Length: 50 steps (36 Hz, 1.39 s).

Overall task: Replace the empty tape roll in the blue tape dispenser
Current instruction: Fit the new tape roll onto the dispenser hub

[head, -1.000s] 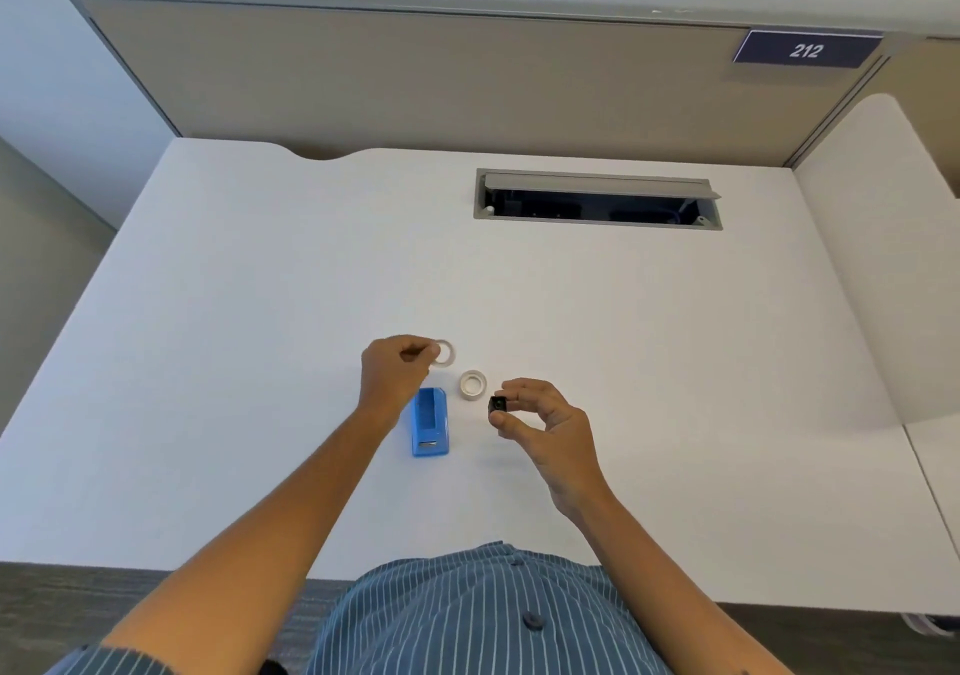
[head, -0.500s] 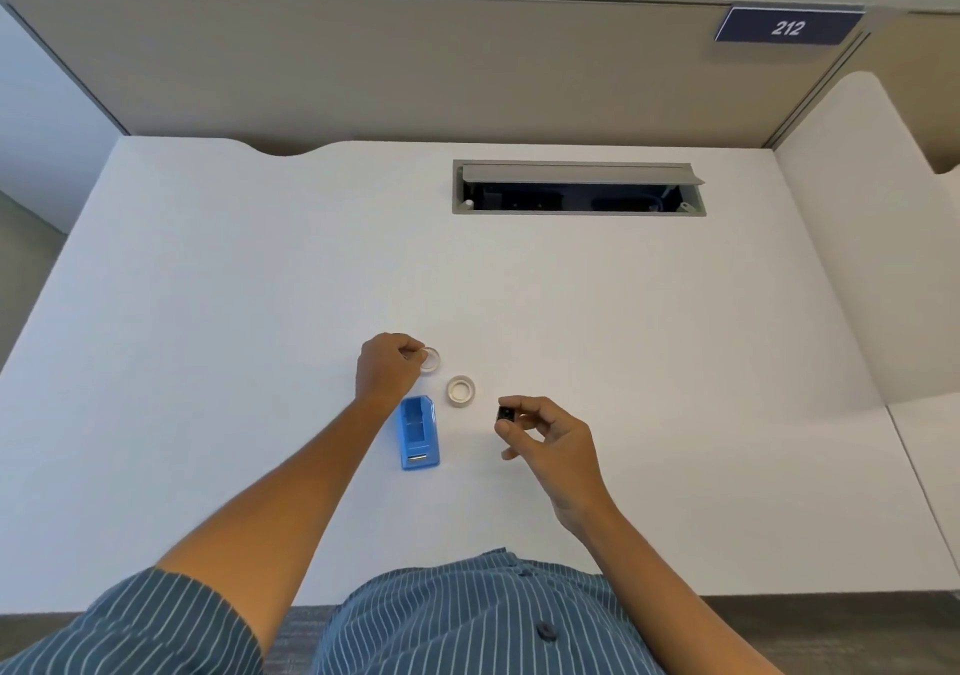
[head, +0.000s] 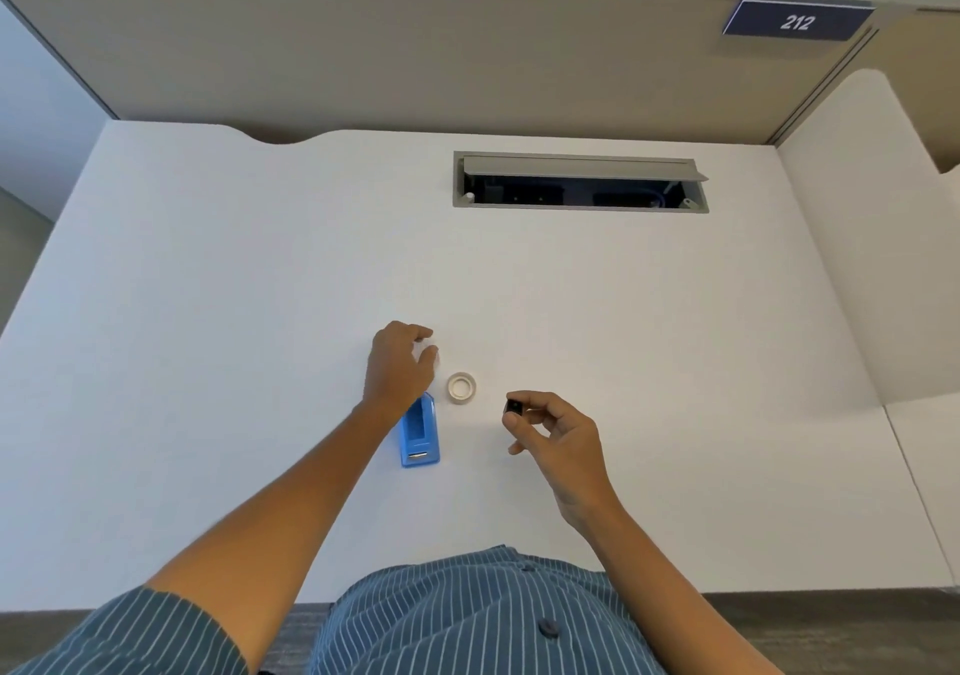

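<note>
The blue tape dispenser (head: pixel 420 433) lies on the white desk (head: pixel 234 362) with its roll slot empty. Just beyond it, my left hand (head: pixel 399 367) reaches forward and pinches a clear, empty tape roll (head: pixel 432 355) between thumb and index finger, low at the desk surface; the ring is mostly hidden and blurred. A white full tape roll (head: pixel 461 387) lies flat on the desk to the right of that hand. Further right, my right hand (head: pixel 550 433) hovers above the desk, with a small black spindle (head: pixel 513 407) held at its fingertips.
An open cable hatch (head: pixel 579 183) is cut into the desk at the back. A beige partition (head: pixel 415 51) with a "212" sign (head: pixel 797 22) closes the far side. A white divider (head: pixel 872 259) stands on the right.
My left hand has lowered the empty roll toward the desk, and its fingers now cover most of it. My right hand has stayed in place with the black spindle. The head camera has shifted.
</note>
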{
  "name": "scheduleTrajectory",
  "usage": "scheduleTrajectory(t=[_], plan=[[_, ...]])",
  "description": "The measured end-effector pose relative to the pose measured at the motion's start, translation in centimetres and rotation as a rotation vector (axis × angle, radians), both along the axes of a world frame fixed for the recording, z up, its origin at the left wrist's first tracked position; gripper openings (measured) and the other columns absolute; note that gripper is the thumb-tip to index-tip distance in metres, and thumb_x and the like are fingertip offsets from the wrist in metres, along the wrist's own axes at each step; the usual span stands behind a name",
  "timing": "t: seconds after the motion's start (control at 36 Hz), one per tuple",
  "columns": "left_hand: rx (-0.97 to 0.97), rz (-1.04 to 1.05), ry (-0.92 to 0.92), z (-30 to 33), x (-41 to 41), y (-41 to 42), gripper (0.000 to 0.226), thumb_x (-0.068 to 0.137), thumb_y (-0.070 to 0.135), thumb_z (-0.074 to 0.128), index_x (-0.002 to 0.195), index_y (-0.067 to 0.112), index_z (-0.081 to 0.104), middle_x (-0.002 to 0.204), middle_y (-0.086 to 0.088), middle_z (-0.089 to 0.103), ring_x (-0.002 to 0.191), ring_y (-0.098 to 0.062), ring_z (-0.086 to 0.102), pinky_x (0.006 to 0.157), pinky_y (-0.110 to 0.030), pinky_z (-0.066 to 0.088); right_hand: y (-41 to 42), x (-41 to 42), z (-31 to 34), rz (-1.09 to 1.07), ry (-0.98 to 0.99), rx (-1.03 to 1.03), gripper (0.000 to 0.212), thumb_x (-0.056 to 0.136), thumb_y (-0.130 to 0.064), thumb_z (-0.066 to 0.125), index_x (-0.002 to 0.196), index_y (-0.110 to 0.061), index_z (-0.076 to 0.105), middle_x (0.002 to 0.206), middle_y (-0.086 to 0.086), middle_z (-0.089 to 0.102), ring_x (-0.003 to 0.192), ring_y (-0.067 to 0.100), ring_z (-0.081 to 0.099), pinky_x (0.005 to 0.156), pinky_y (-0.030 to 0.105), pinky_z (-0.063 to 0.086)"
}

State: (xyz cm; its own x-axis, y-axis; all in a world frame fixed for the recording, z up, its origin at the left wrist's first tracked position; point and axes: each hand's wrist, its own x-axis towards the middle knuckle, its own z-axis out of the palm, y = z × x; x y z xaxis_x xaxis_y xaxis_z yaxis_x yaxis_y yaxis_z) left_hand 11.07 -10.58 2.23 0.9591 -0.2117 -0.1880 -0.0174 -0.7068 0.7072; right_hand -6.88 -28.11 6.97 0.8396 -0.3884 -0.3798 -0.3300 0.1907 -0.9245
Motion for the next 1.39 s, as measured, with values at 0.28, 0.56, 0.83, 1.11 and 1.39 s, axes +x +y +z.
scheduleTrajectory(t=[0.28,0.56,0.83,1.11,1.39], plan=[[0.120,-0.517,0.082,-0.3,-2.7,-1.0,0.068,0.086,0.037,0.084,0.147,0.024,0.056,0.145,0.000,0.053,0.135,-0.021,0.049,0.113,-0.035,0.045,0.1,-0.1,0.1,-0.017,-0.033,0.028,0.026,0.089,-0.008,0.085,0.109,-0.025,0.084,0.103,0.007,0.080,0.093,0.025,0.069,0.069,0.032,0.065],[0.224,-0.556,0.044,-0.5,-3.2,-1.7,0.063,0.086,0.013,0.083,0.143,0.015,0.060,0.139,-0.005,0.052,0.126,-0.027,0.055,0.107,-0.039,0.051,-0.3,-0.3,0.5,-0.044,-0.027,0.034,0.027,0.089,-0.007,0.085,0.107,-0.026,0.084,0.099,0.008,0.079,0.089,0.023,0.071,0.071,0.029,0.064],[0.089,-0.436,0.079,-0.3,-3.7,-1.6,0.050,0.086,0.017,0.083,0.133,0.015,0.066,0.129,-0.005,0.058,0.122,-0.023,0.056,0.101,-0.026,0.045,-0.4,-0.3,0.4,-0.088,-0.040,0.079,0.025,0.089,-0.003,0.085,0.106,-0.022,0.084,0.096,0.013,0.078,0.082,0.026,0.072,0.076,0.028,0.063],[-0.235,-0.155,0.229,2.6,-5.8,-1.3,0.044,0.083,0.028,0.088,0.124,0.025,0.071,0.119,0.009,0.071,0.105,-0.010,0.069,0.091,-0.029,0.059,-0.7,-0.1,0.5,-0.106,-0.026,0.128,0.023,0.090,-0.005,0.082,0.109,-0.015,0.075,0.098,0.009,0.080,0.083,0.026,0.078,0.092,0.045,0.063],[-0.536,-0.070,0.369,6.4,-7.9,-1.2,0.036,0.086,0.034,0.086,0.120,0.038,0.075,0.112,0.016,0.078,0.105,-0.004,0.074,0.085,-0.020,0.059,-0.3,0.1,1.9,-0.084,-0.085,0.041,0.028,0.092,-0.004,0.082,0.112,-0.024,0.083,0.105,0.005,0.083,0.101,0.029,0.076,0.077,0.034,0.067]])
